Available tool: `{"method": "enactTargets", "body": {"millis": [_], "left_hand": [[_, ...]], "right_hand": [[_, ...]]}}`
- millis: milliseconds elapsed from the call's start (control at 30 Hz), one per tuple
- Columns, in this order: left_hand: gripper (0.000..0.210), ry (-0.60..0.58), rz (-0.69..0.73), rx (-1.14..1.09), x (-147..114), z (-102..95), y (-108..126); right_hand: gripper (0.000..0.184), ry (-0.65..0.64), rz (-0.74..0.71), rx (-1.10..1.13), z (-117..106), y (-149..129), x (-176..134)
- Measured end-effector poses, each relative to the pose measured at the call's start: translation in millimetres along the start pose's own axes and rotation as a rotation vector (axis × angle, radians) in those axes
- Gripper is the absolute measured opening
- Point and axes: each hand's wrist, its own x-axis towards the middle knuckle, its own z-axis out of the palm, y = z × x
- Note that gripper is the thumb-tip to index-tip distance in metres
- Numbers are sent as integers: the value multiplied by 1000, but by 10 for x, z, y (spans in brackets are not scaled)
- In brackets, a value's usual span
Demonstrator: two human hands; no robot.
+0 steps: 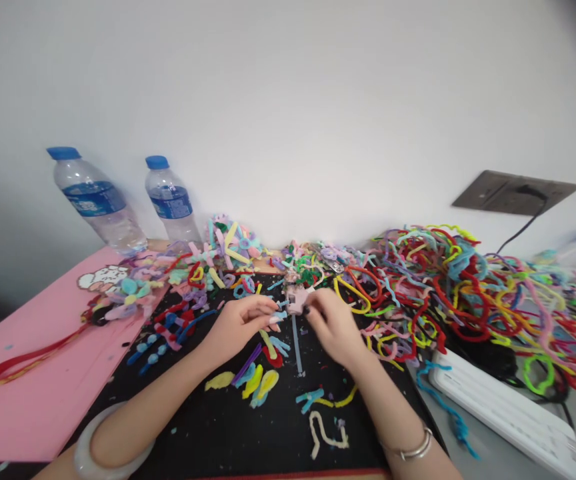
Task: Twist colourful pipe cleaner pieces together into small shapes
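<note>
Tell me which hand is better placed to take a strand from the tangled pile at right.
The right hand, I'd judge: it is nearer the tangled pile. The left hand is farther away and appears to pinch a small light-blue piece. Whether the right hand holds anything is unclear.

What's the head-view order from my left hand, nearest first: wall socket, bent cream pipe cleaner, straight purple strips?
From your left hand:
1. Straight purple strips, just below.
2. Bent cream pipe cleaner, lower right.
3. Wall socket, upper right.
</note>
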Motion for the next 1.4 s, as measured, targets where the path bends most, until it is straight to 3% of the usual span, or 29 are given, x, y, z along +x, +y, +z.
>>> {"method": "enactTargets", "body": {"millis": [67, 133, 433, 667, 900, 1100, 1400], "left_hand": [[11, -52, 7, -26, -22, 44, 8], [11, -81, 6, -44, -32, 73, 14], [23, -181, -63, 26, -40, 96, 38], [25, -41, -10, 262, -103, 160, 54], [26, -28, 93, 375, -105, 148, 91], [27, 36, 126, 526, -113, 190, 88], [26, 119, 132, 556, -96, 149, 42]], "right_hand": [[11, -140, -77, 29, 103, -155, -33], [20, -180, -128, 49, 188, -222, -54], [26, -60, -146, 59, 317, -198, -102], [25, -13, -117, -192, 391, -257, -115], [20, -60, -74, -157, 354, -270, -97], [22, -17, -69, -224, 419, -295, -129], [20, -46, -27, -236, 349, -296, -96]]}}
